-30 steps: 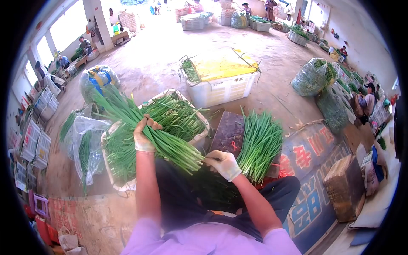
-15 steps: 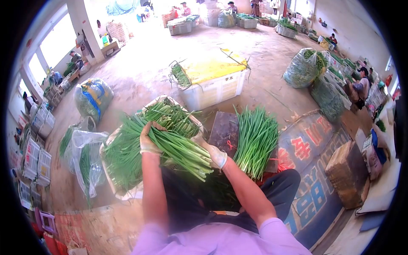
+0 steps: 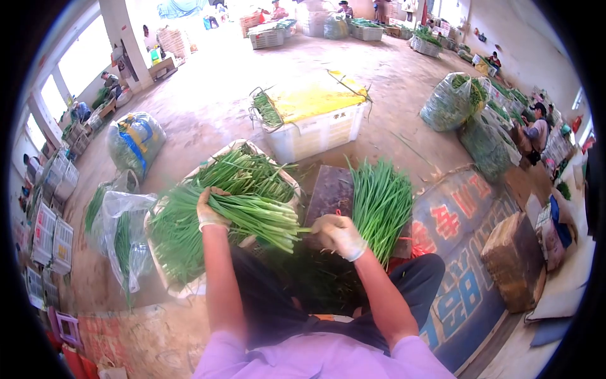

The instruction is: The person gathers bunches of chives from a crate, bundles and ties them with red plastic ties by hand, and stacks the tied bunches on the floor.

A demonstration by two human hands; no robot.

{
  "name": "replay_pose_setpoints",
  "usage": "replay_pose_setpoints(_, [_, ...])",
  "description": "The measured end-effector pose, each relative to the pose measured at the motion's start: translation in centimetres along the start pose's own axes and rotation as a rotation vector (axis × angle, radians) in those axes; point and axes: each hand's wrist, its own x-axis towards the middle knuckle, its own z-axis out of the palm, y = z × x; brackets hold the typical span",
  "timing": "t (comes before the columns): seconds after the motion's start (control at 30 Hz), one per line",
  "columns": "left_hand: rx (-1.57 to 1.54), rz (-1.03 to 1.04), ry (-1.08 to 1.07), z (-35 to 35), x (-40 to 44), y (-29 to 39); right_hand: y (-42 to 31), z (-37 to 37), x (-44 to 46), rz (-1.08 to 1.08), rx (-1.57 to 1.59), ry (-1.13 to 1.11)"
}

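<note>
From my remote view, the far left holds stacked white plastic crates [image 3: 53,237]. Nearer in, I see a bulging clear sack with blue and yellow bands [image 3: 136,142], and below it a thin clear plastic bag [image 3: 137,252] with long green leaves in and beside it. Next comes a pale-rimmed basket [image 3: 189,289] heaped with loose green stalks.

Over that basket I have the left hand [image 3: 211,210], in a pale glove with its fingers showing, closed around a thick bunch of long green stalks with pale ends [image 3: 262,218]. The leaves trail left over the heap and the pale ends point right. Beyond stands a white plastic crate with a yellow cover [image 3: 315,136].

The right hand [image 3: 339,235], in a pale glove, has its fingers pinched together on a single thin stalk [image 3: 305,230] at the bunch's pale ends. Behind it is a dark, flat-topped block [image 3: 331,189], and just right of that a neat pile of green stalks [image 3: 380,202], with red string [image 3: 418,243] beside it. Farther right, I see a worn brown wooden block [image 3: 514,259] and a seated person [image 3: 536,131].
</note>
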Motion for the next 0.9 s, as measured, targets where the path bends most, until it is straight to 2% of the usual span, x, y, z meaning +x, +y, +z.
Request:
replay_pose_setpoints(0.07, [-0.015,0.052,0.018,-0.7,0.5,0.5,0.3,-1.5,0.1,-0.088,0.050,0.185])
replay_pose_setpoints(0.13, [-0.105,0.057,0.003,-0.9,0.7,0.9,1.1,-1.9,1.2,-0.084,0.120,0.147])
replay_pose_setpoints(0.2, [-0.202,0.065,0.034,-0.7,1.3,0.4,1.3,0.0,2.6,0.027,-0.025,0.249])
replay_pose_setpoints(0.23, [-0.193,0.047,0.046,-0.3,0.9,-0.1,1.9,0.4,3.2,0.033,0.041,0.222])
replay_pose_setpoints(0.27, [-0.185,0.027,0.057,0.2,0.4,-0.6,0.7,1.8,3.3,0.024,-0.063,0.181])
replay_pose_setpoints(0.33, [-0.225,0.042,0.122,1.0,0.0,-1.8,2.4,3.0,4.8,-0.029,-0.065,0.046])
replay_pose_setpoints(0.4, [-0.263,0.053,0.179,2.6,-0.7,-3.1,3.1,4.3,5.9,0.026,0.067,-0.080])
replay_pose_setpoints(0.47, [-0.323,0.034,0.255,4.0,-2.0,-4.1,3.5,5.4,6.9,0.025,0.120,-0.090])
replay_pose_setpoints(0.5, [-0.310,0.043,0.285,4.0,-1.7,-4.5,2.9,6.3,7.0,0.055,0.162,0.002])
replay_pose_setpoints(0.53, [-0.308,0.040,0.281,3.7,-1.5,-4.6,2.4,6.9,6.9,0.086,0.205,0.095])
replay_pose_setpoints(0.6, [-0.374,0.023,0.172,2.9,-1.2,-4.3,2.7,6.0,6.9,0.024,0.150,0.139])
replay_pose_setpoints(0.67, [-0.294,0.028,0.181,2.7,-1.4,-3.3,1.1,3.5,4.6,0.217,0.504,0.017])
replay_pose_setpoints(0.73, [-0.295,0.113,0.237,1.0,-0.4,-1.6,-1.3,2.9,2.3,0.044,0.436,0.266])
replay_pose_setpoints(0.8, [-0.300,0.152,0.162,-1.6,1.0,-0.4,-1.9,0.3,0.6,-0.178,0.630,0.113])
replay_pose_setpoints(0.83, [-0.315,0.153,0.153,-2.3,1.4,-0.1,-1.8,-0.5,0.5,-0.322,0.597,0.034])
replay_pose_setpoints(0.87, [-0.331,0.151,0.141,-2.1,1.2,0.1,-2.4,-0.2,0.5,-0.324,0.596,0.037])
replay_pose_setpoints(0.9, [-0.322,0.160,0.211,-1.0,0.4,0.0,-3.4,0.5,0.4,-0.188,0.235,0.133])
